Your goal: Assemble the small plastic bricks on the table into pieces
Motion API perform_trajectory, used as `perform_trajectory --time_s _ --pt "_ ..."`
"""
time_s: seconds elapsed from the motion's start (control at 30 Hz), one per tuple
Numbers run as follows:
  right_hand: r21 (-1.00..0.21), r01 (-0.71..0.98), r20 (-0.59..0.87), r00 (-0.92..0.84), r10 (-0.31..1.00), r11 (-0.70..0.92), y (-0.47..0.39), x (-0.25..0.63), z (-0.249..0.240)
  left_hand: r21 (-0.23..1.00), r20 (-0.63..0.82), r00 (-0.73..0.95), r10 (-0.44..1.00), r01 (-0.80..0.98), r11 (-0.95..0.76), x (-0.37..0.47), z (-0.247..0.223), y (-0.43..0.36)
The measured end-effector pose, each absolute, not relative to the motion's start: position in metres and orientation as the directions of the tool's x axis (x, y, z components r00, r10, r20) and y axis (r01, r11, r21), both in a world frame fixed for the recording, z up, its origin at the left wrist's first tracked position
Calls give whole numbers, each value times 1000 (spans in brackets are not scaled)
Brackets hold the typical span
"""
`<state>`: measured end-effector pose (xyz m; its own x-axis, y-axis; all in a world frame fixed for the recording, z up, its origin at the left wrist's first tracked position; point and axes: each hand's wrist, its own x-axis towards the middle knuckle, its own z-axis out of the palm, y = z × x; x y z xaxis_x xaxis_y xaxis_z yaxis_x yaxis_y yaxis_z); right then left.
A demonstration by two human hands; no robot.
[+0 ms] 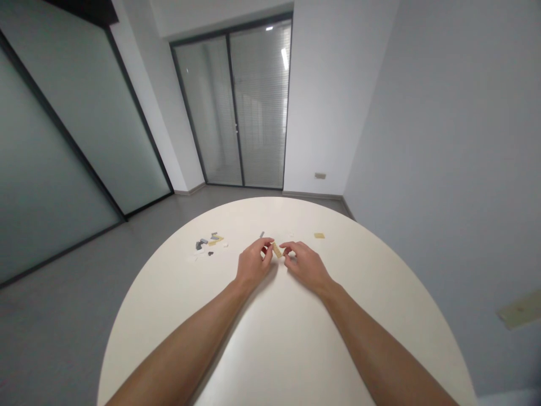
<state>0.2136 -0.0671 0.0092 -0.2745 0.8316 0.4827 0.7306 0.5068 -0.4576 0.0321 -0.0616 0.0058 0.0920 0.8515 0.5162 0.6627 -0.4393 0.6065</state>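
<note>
One small tan piece (276,250) up between the hands, over the middle of the table, slightly toward the far side. It sits tilted, its long side sloping down to the right. Left hand (253,262): thumb and fingers closed on the piece's left end. Right hand (306,265): fingers bent, tips at the piece's right end; cannot tell whether they press on it or hold some smaller part. Hands close together, only the piece between them. Both arms (190,344) come in from the near side, spread wide near and narrowing toward the hands.

Table (279,349): round, white, smooth. Far left of the left hand, a loose scatter of small parts: dark piece (199,246) on the left side of the group, gray piece (214,238) toward the far side, yellow piece (212,243) near the middle, white piece (225,245) on the right. Dark heart-like piece (210,254) lies apart at the group's near side. Just beyond the left fingers, a narrow gray strip (262,234), lying at a slant. Far right of the hands, on its own, a flat yellow plate (319,235).

Beyond the table: glass door (257,113) in a dark frame, blinds showing on its right half; frosted panels (84,107) along the left; pale wall (456,141) on the right.
</note>
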Motion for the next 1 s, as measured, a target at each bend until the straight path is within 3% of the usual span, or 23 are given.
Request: perform_trajectory --time_s 0.43,0.67,1.0 --pt "-465 687 512 -306 803 558 -65 214 7 656 513 99 853 595 -464 32 4 -58" --pt "-498 661 486 -324 812 562 -63 216 3 675 512 198 836 509 -534 32 1 -57" --pt "-589 609 479 -267 836 531 -65 214 7 673 485 222 846 523 -523 33 1 -60"
